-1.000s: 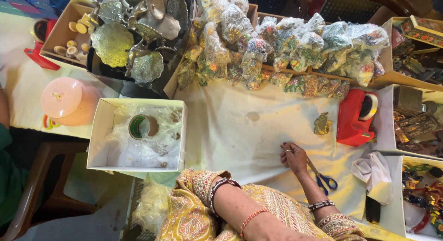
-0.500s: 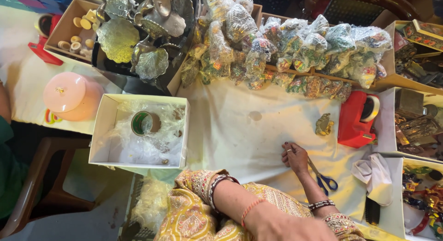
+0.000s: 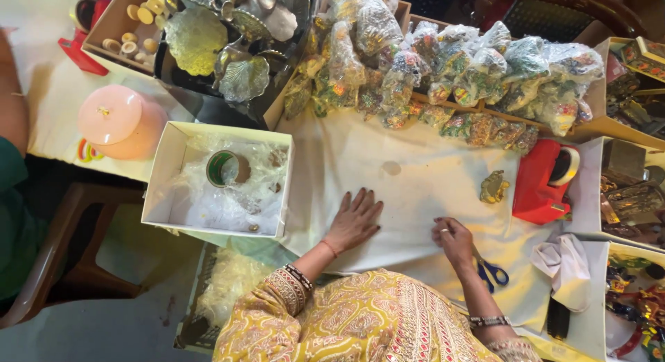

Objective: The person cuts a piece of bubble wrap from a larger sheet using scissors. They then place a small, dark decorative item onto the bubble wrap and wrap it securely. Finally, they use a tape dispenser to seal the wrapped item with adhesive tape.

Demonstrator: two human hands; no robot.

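Observation:
My left hand (image 3: 357,220) lies flat on the white cloth (image 3: 415,175) with its fingers spread, holding nothing. My right hand (image 3: 454,241) rests on the cloth a little to the right, fingers curled, a ring on one finger. Blue-handled scissors (image 3: 492,272) lie just beside that hand; their blade end runs under it, and I cannot tell whether the fingers grip it. A small gold figurine (image 3: 493,187) sits on the cloth beyond my right hand.
A white box (image 3: 166,189) with a tape roll (image 3: 227,168) and plastic wrap stands left. A red tape dispenser (image 3: 544,185) stands right. Wrapped figurines (image 3: 471,71) line the back, metal trays (image 3: 242,74) back left, a pink container (image 3: 118,123) far left. Another person's arm (image 3: 12,99) shows at the left edge.
My left hand has come forward from my lap and now lies flat on the cloth. The right hand has stayed by the scissors.

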